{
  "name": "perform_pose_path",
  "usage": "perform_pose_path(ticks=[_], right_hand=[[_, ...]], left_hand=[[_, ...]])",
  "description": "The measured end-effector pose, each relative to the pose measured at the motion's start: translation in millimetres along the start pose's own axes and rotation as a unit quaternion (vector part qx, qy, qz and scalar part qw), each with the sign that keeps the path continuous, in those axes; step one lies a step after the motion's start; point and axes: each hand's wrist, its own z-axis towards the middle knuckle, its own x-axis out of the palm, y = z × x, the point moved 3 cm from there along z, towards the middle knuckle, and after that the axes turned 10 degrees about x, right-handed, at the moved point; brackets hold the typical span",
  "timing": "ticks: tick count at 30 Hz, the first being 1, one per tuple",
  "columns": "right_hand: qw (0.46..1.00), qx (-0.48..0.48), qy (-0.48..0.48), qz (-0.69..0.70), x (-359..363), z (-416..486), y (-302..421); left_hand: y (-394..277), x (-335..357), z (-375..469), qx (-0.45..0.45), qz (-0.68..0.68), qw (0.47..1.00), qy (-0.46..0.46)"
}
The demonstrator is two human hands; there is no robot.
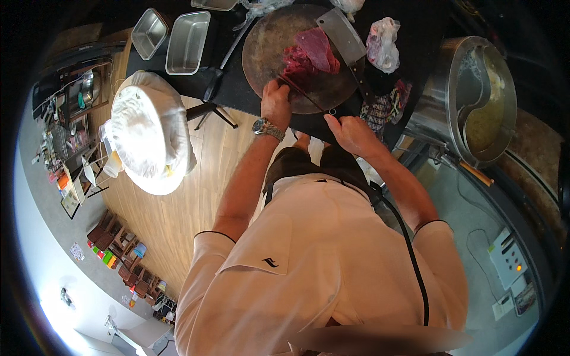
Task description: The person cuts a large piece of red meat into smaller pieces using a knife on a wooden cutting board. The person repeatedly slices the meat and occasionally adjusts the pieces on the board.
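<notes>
A round wooden chopping block (262, 40) stands before me on the black counter. On it lie a large slab of raw red meat (316, 46) and a looser heap of cut red meat (297, 62). My right hand (358, 135) grips the handle of a thin dark-bladed knife (306, 94), whose blade slants across the block's near side. My left hand (277, 104) rests at the near edge of the meat, its fingers curled beside the knife's tip. Those fingertips are partly hidden, so their hold is unclear. A cleaver (345, 38) lies over the block's right edge.
Left of the block are a sharpening steel (234, 46) and two metal trays (188, 42) (149, 33). To the right are a plastic bag of food (384, 44), a patterned knit cloth (387, 104) and a divided metal pot (449, 89) holding liquid. A white cloth-covered round container (147, 133) stands left.
</notes>
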Motion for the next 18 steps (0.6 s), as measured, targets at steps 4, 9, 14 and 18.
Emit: perform_pose_path(ticks=[4, 9, 14, 18], right_hand=[[1.0, -0.005, -0.016, -0.001, 10.7, 26.7, 21.8], [0.999, -0.021, -0.029, 0.0, 17.6, 33.1, 25.7], [1.0, 0.007, 0.009, 0.009, 17.1, 11.4, -1.2], [0.998, -0.011, -0.056, -0.01, 27.5, 49.5, 19.8]], left_hand=[[-2.4, -2.8, 2.3, 0.031, 0.004, 0.999, -0.042], [0.5, 2.2, 2.2, 0.026, 0.007, 0.999, -0.039], [6.1, 5.5, 0.0, 0.03, -0.006, 0.999, -0.04], [4.1, 4.7, 0.7, 0.039, -0.008, 0.997, -0.073]])
